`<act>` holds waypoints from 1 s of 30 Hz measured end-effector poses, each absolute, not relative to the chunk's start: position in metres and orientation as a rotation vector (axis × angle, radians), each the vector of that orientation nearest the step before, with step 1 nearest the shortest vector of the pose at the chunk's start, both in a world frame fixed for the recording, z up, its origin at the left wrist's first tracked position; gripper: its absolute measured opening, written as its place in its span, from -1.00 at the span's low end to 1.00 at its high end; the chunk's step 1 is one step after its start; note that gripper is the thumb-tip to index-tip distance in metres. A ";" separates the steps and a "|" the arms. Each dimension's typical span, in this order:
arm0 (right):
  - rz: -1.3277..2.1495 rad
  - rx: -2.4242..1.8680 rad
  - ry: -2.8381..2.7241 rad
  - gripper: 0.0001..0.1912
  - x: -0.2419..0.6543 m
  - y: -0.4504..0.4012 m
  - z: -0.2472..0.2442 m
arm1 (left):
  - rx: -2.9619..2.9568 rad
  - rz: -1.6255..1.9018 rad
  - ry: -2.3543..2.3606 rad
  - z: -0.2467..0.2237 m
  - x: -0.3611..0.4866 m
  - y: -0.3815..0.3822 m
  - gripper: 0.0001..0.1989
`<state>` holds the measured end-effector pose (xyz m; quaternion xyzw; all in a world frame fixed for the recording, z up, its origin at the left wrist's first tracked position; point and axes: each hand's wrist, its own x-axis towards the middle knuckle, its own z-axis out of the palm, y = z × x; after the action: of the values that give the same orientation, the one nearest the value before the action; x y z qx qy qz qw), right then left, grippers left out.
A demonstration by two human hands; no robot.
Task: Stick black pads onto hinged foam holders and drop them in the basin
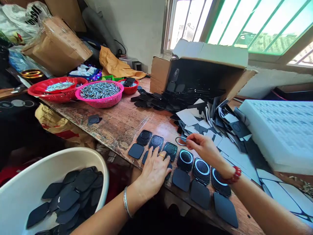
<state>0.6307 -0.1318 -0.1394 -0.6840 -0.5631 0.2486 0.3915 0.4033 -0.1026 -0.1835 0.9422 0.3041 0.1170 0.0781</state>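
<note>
Several black hinged pieces lie opened out in a row along the table's front edge, their ribbed halves farther from me and flat lids nearer. White rings sit on the three rightmost ribbed halves, one being the ring [201,166] near the middle of these. My right hand [201,147] pinches a thin ring [181,141] by its edge, just above the table behind the row. My left hand [155,166] lies spread over the lids in the row's left part, its fingertips at a ribbed half [170,150], and partly hides the lids beneath.
A cream tub [104,182] of black pieces stands at lower left. Farther back are a pink basket [99,103] of metal parts, red baskets and an open cardboard box [160,75] spilling black pieces. Paper scraps [188,117] and a white foam block [264,137] lie at right.
</note>
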 end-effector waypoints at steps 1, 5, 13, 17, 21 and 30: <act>0.478 -1.728 -1.539 -0.84 0.625 -0.130 -0.145 | 2.830 0.375 0.908 -0.186 0.403 -0.103 -0.65; -0.005 -1.694 -2.005 -0.80 0.604 -0.130 -0.161 | 2.866 0.434 0.896 -0.193 0.402 -0.103 -0.63; -0.241 -1.815 -2.466 -0.83 0.590 -0.139 -0.171 | 2.883 0.408 0.935 -0.184 0.403 -0.106 -0.62; -0.238 -1.818 -2.525 -0.87 0.584 -0.139 -0.167 | 2.867 0.380 0.961 -0.182 0.403 -0.106 -0.60; -0.229 -1.821 -2.477 -0.85 0.588 -0.142 -0.159 | 2.875 0.420 0.899 -0.186 0.401 -0.104 -0.61; -0.261 -1.798 -2.033 -0.78 0.695 -0.168 -0.128 | 2.922 0.445 0.877 -0.193 0.399 -0.103 -0.64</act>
<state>0.6947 -0.1677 -0.1280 -0.6452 -0.7297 -0.0936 0.2061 0.3994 -0.1034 -0.1925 0.9474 0.2843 0.1442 0.0292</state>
